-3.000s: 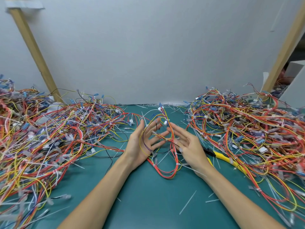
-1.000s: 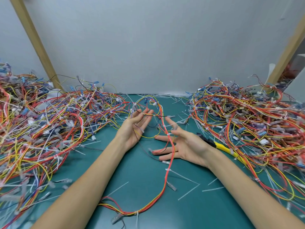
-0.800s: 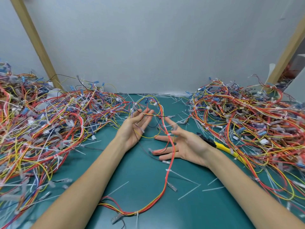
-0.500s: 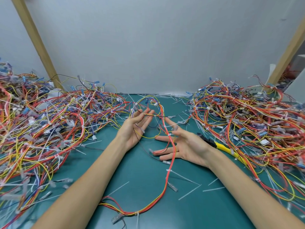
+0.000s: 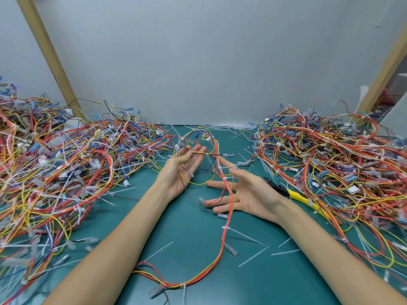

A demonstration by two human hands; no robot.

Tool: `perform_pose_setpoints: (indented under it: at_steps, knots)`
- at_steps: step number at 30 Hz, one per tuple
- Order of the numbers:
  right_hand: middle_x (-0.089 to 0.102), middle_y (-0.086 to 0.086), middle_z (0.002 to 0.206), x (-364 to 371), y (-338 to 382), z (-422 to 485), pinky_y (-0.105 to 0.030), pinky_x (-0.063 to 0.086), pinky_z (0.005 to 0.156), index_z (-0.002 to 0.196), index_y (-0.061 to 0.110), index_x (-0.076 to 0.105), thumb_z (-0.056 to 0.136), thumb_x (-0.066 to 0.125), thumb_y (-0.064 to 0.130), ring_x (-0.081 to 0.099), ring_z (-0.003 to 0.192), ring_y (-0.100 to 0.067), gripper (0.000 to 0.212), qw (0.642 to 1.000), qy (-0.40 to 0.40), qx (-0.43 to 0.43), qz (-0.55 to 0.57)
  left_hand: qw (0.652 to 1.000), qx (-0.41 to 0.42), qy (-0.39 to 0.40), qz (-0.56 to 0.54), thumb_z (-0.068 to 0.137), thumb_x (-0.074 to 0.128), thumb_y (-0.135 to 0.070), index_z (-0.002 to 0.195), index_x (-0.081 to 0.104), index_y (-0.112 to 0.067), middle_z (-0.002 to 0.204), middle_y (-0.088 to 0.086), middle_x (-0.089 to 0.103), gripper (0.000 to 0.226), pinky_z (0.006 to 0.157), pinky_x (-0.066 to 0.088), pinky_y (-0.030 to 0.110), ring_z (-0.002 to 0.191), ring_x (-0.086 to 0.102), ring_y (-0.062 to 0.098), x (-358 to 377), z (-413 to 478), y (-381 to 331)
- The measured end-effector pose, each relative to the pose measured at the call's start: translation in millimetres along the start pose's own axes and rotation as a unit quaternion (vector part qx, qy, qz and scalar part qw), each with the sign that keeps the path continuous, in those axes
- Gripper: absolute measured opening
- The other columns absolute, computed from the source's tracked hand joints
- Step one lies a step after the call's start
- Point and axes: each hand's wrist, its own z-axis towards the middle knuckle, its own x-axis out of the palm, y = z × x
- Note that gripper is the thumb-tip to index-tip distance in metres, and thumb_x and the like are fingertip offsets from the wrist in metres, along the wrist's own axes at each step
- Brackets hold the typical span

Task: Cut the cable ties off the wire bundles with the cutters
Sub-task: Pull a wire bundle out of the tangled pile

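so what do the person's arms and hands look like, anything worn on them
The left arm and right arm are bare as far as the picture shows, with no sleeves in view. The left hand and right hand have no gloves on. No ring, watch or wristband shows on either.

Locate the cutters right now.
Head view, right side: the cutters lie unheld on the mat, just right of the right hand, their yellow handles running under the edge of the right wire pile.
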Motion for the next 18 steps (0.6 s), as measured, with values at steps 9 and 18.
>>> perform_pose_setpoints:
  at_steps: [9,18]
  knots:
    - [0.060,-0.010,0.134,1,-1,-1,-0.039,0.058,0.077,0.139,0.045,0.046,0.092,0.053,0.000,0.063,0.108,-0.049,0.065,0.999,-0.021,-0.030,-0.002,0.990,0.036,-0.021,0.138,0.094,0.053,-0.003,0.110,0.055,-0.011,0.098,0.004,0.075,0.018,0.080,0.059,0.028,0.088,0.073,0.022,2,5,5]
    - [0.065,-0.003,0.129,7,33,7,-0.032,0.060,0.059,0.134,0.027,0.052,0.090,0.038,-0.009,0.064,0.100,-0.053,0.058,0.987,-0.043,-0.104,0.112,0.639,0.394,-0.190,0.633,0.090,0.062,-0.031,0.143,0.036,-0.019,0.140,0.002,0.042,0.060,0.110,0.033,0.038,0.127,0.043,0.020,39,-14,-35]
